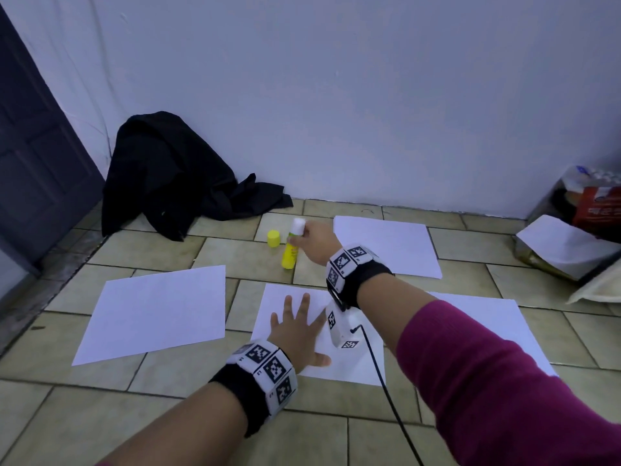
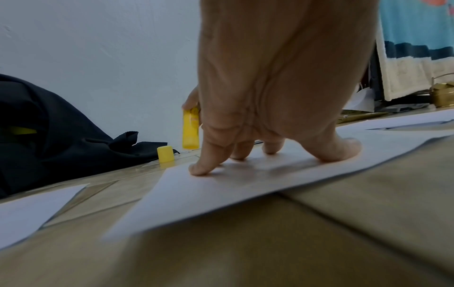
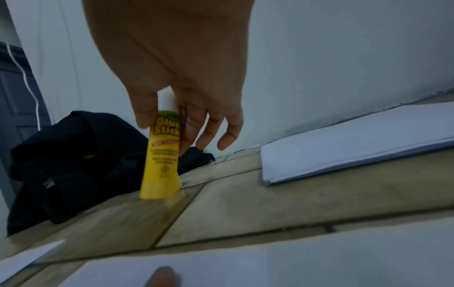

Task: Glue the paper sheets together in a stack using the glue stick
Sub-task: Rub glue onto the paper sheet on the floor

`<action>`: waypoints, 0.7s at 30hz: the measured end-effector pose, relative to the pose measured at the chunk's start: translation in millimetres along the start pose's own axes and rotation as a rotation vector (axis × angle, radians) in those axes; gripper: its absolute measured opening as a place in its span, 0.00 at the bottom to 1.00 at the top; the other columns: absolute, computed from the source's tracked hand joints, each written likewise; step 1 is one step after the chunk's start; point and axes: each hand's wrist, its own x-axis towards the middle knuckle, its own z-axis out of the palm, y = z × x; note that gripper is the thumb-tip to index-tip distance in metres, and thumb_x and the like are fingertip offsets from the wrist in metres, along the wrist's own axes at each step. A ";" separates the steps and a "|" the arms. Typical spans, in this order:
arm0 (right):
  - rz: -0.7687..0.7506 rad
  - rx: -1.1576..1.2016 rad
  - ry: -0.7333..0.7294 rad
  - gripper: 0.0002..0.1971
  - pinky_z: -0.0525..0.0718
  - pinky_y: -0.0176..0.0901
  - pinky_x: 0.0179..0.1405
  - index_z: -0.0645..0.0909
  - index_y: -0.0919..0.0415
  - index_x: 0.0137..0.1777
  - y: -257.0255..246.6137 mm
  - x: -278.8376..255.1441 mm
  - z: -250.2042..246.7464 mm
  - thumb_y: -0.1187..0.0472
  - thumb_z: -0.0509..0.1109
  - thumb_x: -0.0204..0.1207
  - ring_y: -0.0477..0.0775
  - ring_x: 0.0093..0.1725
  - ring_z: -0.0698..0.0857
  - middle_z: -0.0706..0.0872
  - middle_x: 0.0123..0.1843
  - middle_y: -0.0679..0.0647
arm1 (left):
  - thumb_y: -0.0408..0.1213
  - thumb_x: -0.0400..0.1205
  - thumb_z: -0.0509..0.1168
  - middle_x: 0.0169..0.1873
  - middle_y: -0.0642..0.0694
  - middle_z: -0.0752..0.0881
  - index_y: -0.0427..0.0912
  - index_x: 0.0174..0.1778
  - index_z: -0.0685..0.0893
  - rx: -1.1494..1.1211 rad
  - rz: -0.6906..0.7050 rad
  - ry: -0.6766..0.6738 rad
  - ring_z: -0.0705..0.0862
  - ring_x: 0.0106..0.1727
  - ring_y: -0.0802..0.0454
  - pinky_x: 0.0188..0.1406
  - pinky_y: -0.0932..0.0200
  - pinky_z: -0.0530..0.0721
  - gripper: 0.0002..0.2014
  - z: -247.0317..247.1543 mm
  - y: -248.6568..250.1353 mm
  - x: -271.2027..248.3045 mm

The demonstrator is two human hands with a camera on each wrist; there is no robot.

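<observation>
- R hand [image 1: 316, 238] reaches fwd, thumb + fingers curled round upper part of glue stick [image 1: 291, 245]; little finger loose, off the tube.
- Glue stick: yellow body, uncapped, white glue end up, upright w/ slight tilt; base on or just at floor tile [image 1: 235, 260], can't tell which.
- Yellow cap [image 1: 273, 238] stands on tile just left of stick, apart from it.
- L hand [image 1: 297, 326] flat, fingers spread wide, tips pressing centre paper sheet [image 1: 353, 361] near its far-left corner.
- Other sheets on floor: left sheet [image 1: 158, 311], far-right sheet [image 1: 389, 245], near-right sheet [image 1: 497, 317] partly hidden by R arm. All lie separate.
- Black cloth [image 1: 171, 173] heaped at wall, behind cap.
- Bags/clutter [image 1: 584, 227] at right wall.
</observation>
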 end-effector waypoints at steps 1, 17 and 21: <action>0.011 0.065 0.011 0.08 0.70 0.44 0.41 0.74 0.62 0.49 1.0 -3.8 -5.4 0.57 0.66 0.81 0.55 0.46 0.76 0.77 0.45 0.58 | 0.59 0.82 0.59 0.82 0.41 0.29 0.53 0.84 0.36 0.004 0.000 -0.001 0.31 0.81 0.31 0.79 0.32 0.44 0.44 0.0 0.0 0.5; 0.269 -0.063 0.108 0.18 0.69 0.33 0.27 0.85 0.60 0.48 65.1 -103.3 -100.5 0.60 0.86 0.59 0.45 0.37 0.76 0.79 0.38 0.46 | 0.61 0.81 0.61 0.83 0.37 0.36 0.53 0.85 0.38 -0.083 -0.114 0.058 0.40 0.82 0.27 0.78 0.29 0.55 0.46 -10.7 20.8 0.5; 0.200 -0.031 0.300 0.17 0.70 0.29 0.23 0.83 0.58 0.44 73.6 -108.2 -97.1 0.70 0.83 0.58 0.48 0.40 0.78 0.82 0.44 0.52 | 0.63 0.80 0.61 0.83 0.37 0.38 0.52 0.85 0.38 -0.090 -0.138 0.078 0.43 0.82 0.26 0.76 0.27 0.59 0.47 -12.5 24.0 3.7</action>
